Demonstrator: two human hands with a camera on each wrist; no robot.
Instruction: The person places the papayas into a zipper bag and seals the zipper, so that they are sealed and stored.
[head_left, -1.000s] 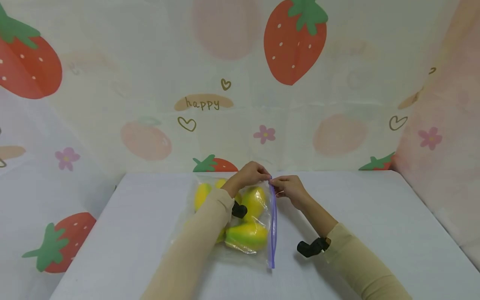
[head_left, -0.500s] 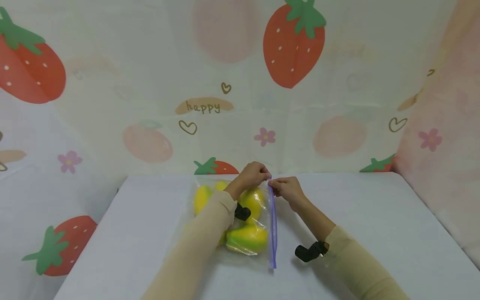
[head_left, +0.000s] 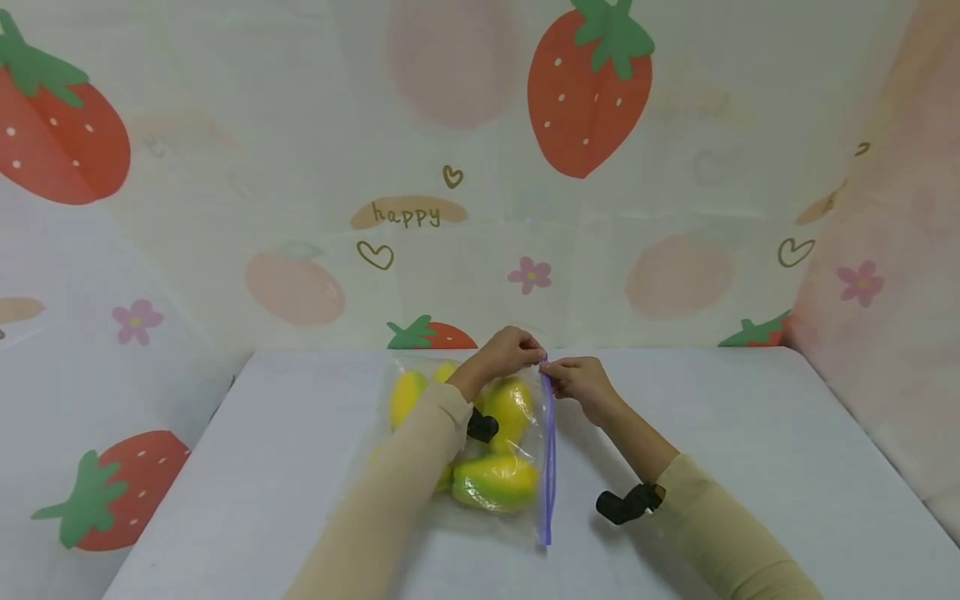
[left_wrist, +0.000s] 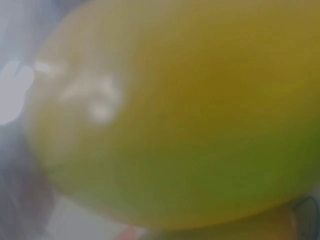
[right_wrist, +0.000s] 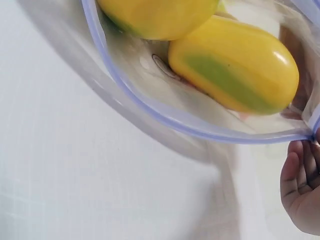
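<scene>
A clear zip bag (head_left: 480, 523) lies on the white table with several yellow-green mangoes (head_left: 495, 482) inside. Its purple zip edge (head_left: 550, 467) runs along the right side; the right wrist view shows this lip (right_wrist: 175, 129) gaping, with mangoes (right_wrist: 235, 65) behind it. My left hand (head_left: 504, 350) reaches over the bag and pinches the zip edge's far corner; its fingertips are partly hidden. Just beside it, my right hand (head_left: 585, 382) pinches the same edge between thumb and fingers. One mango (left_wrist: 175, 115), close and blurred, fills the left wrist view.
The white table (head_left: 750, 433) extends to both sides of the bag. A strawberry-print cloth (head_left: 585, 217) hangs behind it and along the sides. Black wrist cameras (head_left: 628, 504) sit below both hands, the left one right over the bag.
</scene>
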